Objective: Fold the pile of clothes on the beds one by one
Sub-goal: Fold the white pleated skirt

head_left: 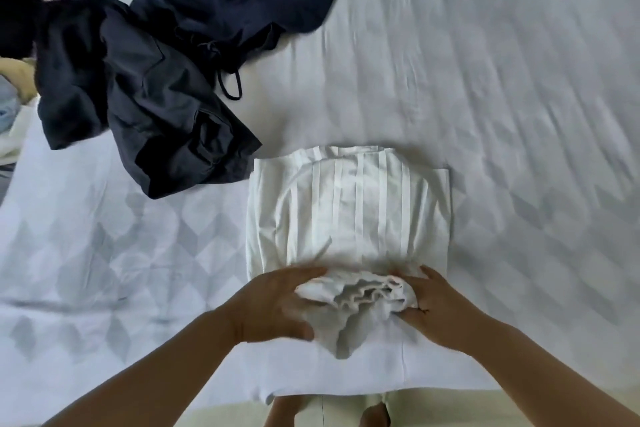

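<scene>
The white pleated garment [349,211] lay flat on the bed [502,80] near the person, its near hem bunched up between both hands, probably to turn it over the body for the next fold. The left hand [273,305] curled its fingers [308,272] round the bunch; the right hand [440,308] seemed to pinch it, though blur hid the detail. Dark navy clothes [145,80] lay heaped far left, just beside the fold but not blocking it.

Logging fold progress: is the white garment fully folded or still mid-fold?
Mid-fold. The white garment lies as a neat rectangle, but its near end is bunched up between the left hand and right hand, not yet laid flat.
</scene>
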{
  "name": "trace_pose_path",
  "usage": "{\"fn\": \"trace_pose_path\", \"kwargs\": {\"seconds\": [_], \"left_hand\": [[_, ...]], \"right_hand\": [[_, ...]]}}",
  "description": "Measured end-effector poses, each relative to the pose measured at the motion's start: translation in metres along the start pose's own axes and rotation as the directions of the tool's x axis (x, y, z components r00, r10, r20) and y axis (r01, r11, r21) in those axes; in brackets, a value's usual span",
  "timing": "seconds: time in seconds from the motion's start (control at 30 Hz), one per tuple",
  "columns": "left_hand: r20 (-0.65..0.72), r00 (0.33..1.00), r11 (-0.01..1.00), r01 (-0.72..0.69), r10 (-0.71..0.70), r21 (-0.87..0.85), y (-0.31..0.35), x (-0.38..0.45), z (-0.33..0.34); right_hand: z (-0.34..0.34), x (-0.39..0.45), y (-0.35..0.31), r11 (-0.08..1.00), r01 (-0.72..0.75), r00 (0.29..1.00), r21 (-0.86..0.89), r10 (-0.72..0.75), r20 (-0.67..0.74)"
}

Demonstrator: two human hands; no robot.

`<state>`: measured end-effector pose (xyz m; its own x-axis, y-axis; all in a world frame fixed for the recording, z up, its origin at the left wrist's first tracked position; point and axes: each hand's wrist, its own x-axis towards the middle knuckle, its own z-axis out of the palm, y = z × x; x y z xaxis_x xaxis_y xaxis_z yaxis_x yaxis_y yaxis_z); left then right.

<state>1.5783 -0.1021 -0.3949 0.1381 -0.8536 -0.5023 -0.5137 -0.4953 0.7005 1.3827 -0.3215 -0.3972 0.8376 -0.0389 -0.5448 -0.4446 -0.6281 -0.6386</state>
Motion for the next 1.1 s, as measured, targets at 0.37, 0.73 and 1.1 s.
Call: {"fn": "trace_pose_path", "kwargs": {"seconds": [0.37,0.73,1.1], "left_hand": [[-0.640,0.695,0.945,0.217,-0.327,-0.246,0.008,0.050,-0.013],[-0.822,0.567,0.968,0.177,0.050,0.180,0.019,0.085,-0.025],[-0.502,0.853,0.808,0.392,-0.141,0.439,-0.035,0.141,0.012]], "right_hand": [[-0.047,0.059,-0.014,0.963,-0.013,0.597,0.270,0.224,-0.770],[-0.046,0.094,-0.037,0.879,-0.178,0.652,-0.442,-0.232,-0.722],[-0.003,0.143,0.018,0.867,-0.351,0.853,-0.354,0.141,-0.503]]}}
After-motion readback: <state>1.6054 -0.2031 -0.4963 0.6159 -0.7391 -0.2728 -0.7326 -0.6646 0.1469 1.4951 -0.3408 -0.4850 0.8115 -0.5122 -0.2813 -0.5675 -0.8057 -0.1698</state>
